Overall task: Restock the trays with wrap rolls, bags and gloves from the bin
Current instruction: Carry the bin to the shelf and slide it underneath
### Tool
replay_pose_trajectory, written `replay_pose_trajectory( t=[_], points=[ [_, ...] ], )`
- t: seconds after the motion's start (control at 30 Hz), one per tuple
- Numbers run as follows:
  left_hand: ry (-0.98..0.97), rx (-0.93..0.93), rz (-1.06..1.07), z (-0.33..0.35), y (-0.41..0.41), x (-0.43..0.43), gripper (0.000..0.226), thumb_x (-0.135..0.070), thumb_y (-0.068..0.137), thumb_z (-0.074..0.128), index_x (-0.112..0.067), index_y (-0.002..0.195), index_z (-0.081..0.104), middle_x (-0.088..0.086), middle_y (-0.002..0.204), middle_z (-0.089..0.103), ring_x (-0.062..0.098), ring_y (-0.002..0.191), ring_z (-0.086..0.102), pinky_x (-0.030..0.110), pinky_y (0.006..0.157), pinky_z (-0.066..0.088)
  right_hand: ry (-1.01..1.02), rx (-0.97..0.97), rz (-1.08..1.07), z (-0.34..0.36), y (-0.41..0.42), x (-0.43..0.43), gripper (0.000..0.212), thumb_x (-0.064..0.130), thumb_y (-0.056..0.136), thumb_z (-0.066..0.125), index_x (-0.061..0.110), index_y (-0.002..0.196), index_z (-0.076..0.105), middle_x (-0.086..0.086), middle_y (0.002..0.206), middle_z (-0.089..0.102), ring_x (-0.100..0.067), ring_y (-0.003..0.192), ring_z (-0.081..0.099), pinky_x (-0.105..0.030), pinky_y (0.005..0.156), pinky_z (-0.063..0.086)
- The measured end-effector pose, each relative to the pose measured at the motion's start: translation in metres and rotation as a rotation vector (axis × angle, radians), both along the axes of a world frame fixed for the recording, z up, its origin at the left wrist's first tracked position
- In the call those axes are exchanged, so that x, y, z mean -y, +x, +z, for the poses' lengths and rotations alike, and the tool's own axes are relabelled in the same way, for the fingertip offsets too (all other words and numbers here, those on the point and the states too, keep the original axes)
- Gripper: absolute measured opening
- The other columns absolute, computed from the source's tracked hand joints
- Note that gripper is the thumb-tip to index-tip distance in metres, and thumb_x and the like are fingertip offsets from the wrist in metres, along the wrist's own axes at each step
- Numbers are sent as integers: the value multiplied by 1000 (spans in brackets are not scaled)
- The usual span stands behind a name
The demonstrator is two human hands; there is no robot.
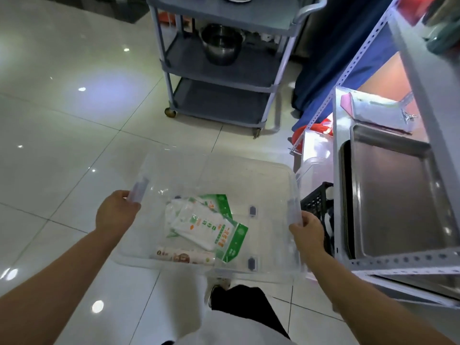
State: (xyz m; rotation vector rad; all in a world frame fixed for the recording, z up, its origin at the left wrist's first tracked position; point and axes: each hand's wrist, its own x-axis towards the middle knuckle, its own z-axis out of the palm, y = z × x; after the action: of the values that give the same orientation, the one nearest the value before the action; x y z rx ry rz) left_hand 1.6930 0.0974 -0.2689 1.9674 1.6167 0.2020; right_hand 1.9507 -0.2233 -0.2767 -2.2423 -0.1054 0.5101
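Green-and-white packets [206, 225] in clear bin [273, 195]: orange and green characters printed along edges and faces, too blurred to read. Roll [185, 257] at bin's near wall: brown-and-orange printed wrapper with round marks, lettering illegible. No brand, number or sign readable anywhere in frame.

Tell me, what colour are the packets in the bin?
Green and white; the head view shows the packets in the bin best.
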Motion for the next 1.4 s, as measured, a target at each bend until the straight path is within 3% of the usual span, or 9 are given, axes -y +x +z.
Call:
replay_pose_trajectory(
  t=[0.1, 0.2, 0.3, 0.57, 0.7, 0.97, 1.1, 1.3, 1.4],
  points=[
    [-10, -26, -30, 5, 53, -36, 39, -18, 79, 65, -3, 114, 59, 20, 98, 67, 32, 80, 60, 34, 69, 41, -6, -11, -21, -3, 50, -30, 16, -1, 76, 57, 9, 86, 63, -13, 87, 63, -28, 74, 61, -42, 65, 57],
    [-13, -17, -75, 12, 105, -71, 39, -15, 79, 64, -2, 115, 58, 21, 94, 67, 30, 71, 57, 33, 63, 40, -51, -14, -27, -2, 99, -60, 23, 4, 78, 58, 11, 99, 63, -10, 100, 60, -25, 82, 60, -41, 73, 56],
    [-10, -25, -117, 17, 156, -105, 39, -13, 77, 64, -2, 114, 59, 20, 95, 67, 32, 78, 58, 32, 67, 39, -58, -24, -62, 0, 141, -89, 33, 6, 79, 60, 13, 111, 60, -7, 107, 58, -24, 91, 58, -39, 81, 53],
    [-56, 4, -233, 0, 297, -218, 41, -12, 77, 64, -2, 117, 59, 19, 101, 67, 25, 73, 51, 31, 65, 37, -110, 17, -141, -6, 237, -173, 29, 5, 80, 62, 10, 109, 60, -10, 104, 61, -24, 87, 60, -37, 81, 54],
    [-116, -11, -312, -6, 368, -271, 42, -14, 79, 63, -3, 119, 56, 20, 104, 66, 26, 74, 51, 32, 64, 37, -181, 25, -207, -8, 275, -214, 28, 4, 80, 62, 6, 108, 60, -12, 105, 61, -26, 90, 60, -44, 87, 53],
    [-150, -72, -401, -16, 483, -321, 38, -12, 81, 58, -5, 118, 55, 11, 91, 59, 30, 73, 55, 35, 65, 41, -212, 49, -291, -19, 347, -260, 27, 6, 85, 58, 10, 112, 58, -4, 104, 51, -5, 70, 50, -25, 72, 44],
    [-147, -92, -432, -34, 536, -322, 34, -11, 85, 54, -3, 118, 54, 14, 92, 59, 32, 76, 53, 36, 66, 39, -228, 63, -318, -34, 394, -265, 31, 5, 86, 58, 9, 116, 55, -1, 101, 45, -12, 73, 51, -24, 73, 43],
    [-151, -143, -463, -81, 608, -303, 34, -14, 87, 50, -3, 119, 54, 19, 98, 63, 33, 74, 53, 36, 66, 40, -270, 21, -324, -84, 474, -247, 15, 11, 90, 51, 17, 103, 53, -2, 99, 45, -10, 64, 51, -22, 53, 37],
    [-155, -157, -492, -115, 640, -290, 34, -12, 88, 50, -2, 120, 52, 21, 102, 64, 31, 74, 53, 36, 66, 39, -328, 14, -324, -117, 509, -236, 23, 11, 92, 49, 17, 114, 48, 2, 100, 40, -18, 70, 49, -27, 58, 34]
  ],
)
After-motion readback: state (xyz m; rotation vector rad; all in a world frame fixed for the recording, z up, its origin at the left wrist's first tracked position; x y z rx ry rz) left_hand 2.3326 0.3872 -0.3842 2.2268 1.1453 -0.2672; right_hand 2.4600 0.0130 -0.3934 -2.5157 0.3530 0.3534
